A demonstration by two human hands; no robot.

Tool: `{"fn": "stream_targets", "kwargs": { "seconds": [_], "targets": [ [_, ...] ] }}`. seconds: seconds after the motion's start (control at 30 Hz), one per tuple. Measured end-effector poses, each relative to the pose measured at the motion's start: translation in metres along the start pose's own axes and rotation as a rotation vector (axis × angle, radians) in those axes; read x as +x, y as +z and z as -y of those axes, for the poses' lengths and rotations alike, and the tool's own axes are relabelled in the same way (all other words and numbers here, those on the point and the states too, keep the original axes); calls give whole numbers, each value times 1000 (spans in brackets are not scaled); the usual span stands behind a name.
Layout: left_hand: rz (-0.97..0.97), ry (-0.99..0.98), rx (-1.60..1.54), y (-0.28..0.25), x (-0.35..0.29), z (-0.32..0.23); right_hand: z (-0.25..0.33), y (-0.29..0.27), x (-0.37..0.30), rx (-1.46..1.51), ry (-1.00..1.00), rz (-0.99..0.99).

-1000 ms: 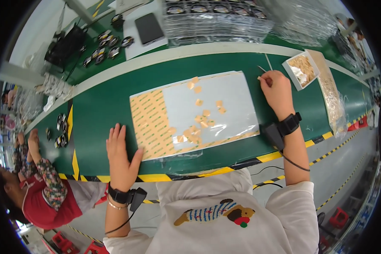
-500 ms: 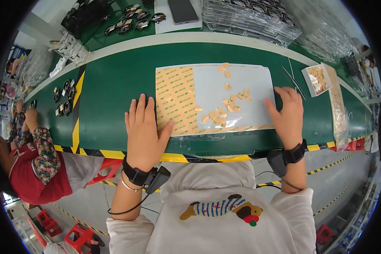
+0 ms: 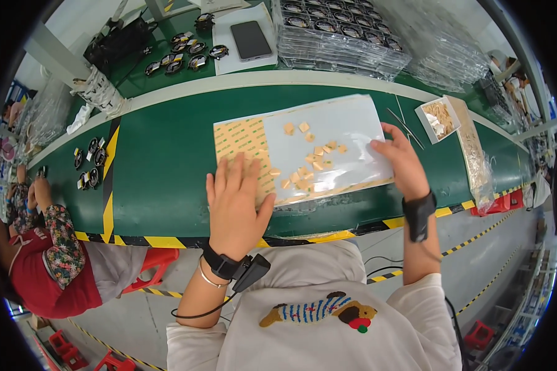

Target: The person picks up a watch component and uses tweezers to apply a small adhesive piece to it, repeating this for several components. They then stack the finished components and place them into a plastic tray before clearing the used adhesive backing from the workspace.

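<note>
A sheet of adhesive backing [image 3: 353, 127] lies tilted on the green bench in front of me, its right side slightly raised. Its left part is a tan strip with green print [image 3: 238, 136]; the rest is glossy and pale. Several small tan squares [image 3: 319, 150] are scattered over the pale part. My left hand [image 3: 236, 213] rests flat on the sheet's lower left, fingers stretched out and a little spread. My right hand [image 3: 406, 166] pinches the right edge, thumb on top and the other fingers partly hidden at and behind the edge.
Tweezers [image 3: 407, 131] lie right of the sheet, by a small white box [image 3: 444, 127] of tan scraps. Beyond the pale ledge are a phone [image 3: 250, 42], round black parts [image 3: 173, 62] and stacked clear trays [image 3: 346, 55]. A co-worker in red [image 3: 49, 272] sits at left.
My right hand has taken hold of the sheet's right edge. The sheet has turned counterclockwise, its right side lifting. My left hand has slid onto the sheet. The whole view has shifted somewhat.
</note>
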State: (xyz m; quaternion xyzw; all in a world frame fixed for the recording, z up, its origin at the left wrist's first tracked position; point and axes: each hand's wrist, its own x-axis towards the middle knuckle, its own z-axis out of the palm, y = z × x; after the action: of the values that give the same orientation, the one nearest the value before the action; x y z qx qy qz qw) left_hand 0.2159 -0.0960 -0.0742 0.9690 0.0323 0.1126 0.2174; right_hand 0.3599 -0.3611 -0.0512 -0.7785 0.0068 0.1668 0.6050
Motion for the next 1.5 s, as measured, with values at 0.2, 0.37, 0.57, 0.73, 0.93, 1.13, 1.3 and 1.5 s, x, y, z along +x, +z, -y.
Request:
{"fn": "stream_targets", "kwargs": {
  "seconds": [0.2, 0.37, 0.57, 0.73, 0.93, 1.13, 1.3, 1.5],
  "targets": [
    [111, 176, 24, -9, 8, 1, -3, -9, 12, 299, 121, 392],
    [104, 160, -189, -12, 24, 13, -13, -21, 13, 112, 66, 171],
    [9, -48, -524, -6, 48, 10, -19, -65, 0, 449, 158, 122],
    [369, -439, -1363, 4, 90, -44, -25, -117, -21, 615, 77, 0],
    [702, -255, -1456, 62, 182, -135, -34, -205, -27, 462, -97, -301],
    [386, 101, -1212, 130, 263, -248, -16, -233, 2, 189, -433, -742],
    [181, 294, -992, 174, 267, -267, -41, -203, 27, -80, -635, -968],
    [196, 279, -1110, 164, 257, -264, -48, -199, 20, -395, -478, -917]
  ]
}}
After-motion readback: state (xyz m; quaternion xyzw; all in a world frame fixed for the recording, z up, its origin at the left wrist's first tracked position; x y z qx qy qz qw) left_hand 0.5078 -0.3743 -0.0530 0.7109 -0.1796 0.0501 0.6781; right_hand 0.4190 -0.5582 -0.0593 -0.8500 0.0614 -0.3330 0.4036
